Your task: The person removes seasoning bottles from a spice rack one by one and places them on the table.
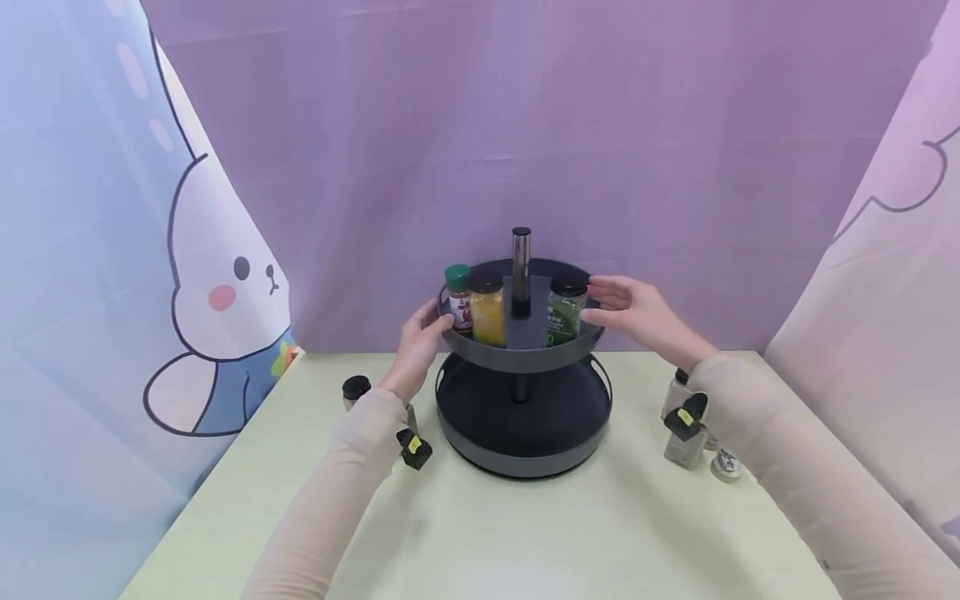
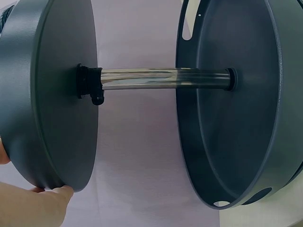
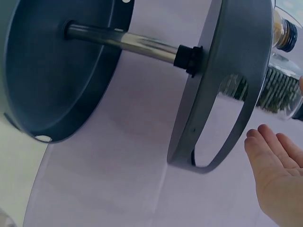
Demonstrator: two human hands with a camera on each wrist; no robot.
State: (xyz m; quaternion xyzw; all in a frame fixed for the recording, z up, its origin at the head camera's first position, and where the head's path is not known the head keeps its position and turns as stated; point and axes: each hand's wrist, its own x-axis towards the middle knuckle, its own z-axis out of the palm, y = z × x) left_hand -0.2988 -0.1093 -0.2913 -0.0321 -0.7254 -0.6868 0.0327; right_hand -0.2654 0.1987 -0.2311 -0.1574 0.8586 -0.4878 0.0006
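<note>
A dark two-tier turntable rack (image 1: 525, 360) stands on the table, a metal post (image 1: 521, 271) rising through its middle. My left hand (image 1: 417, 346) grips the left rim of the upper tier (image 2: 19, 90), fingertips at its underside edge in the left wrist view. On that tier are a green-capped bottle (image 1: 459, 302), a jar of yellow contents (image 1: 487, 312) and a jar of green herbs (image 1: 564, 312). My right hand (image 1: 637, 312) is beside the herb jar, fingers extended; in the right wrist view a gap shows between its fingertips and the tier.
Partly behind my left forearm stands a black-lidded jar (image 1: 356, 388). Near my right wrist are several small containers, among them a jar (image 1: 684, 448) and a small round one (image 1: 726, 465). A purple curtain (image 1: 375, 167) hangs behind the table (image 1: 525, 533).
</note>
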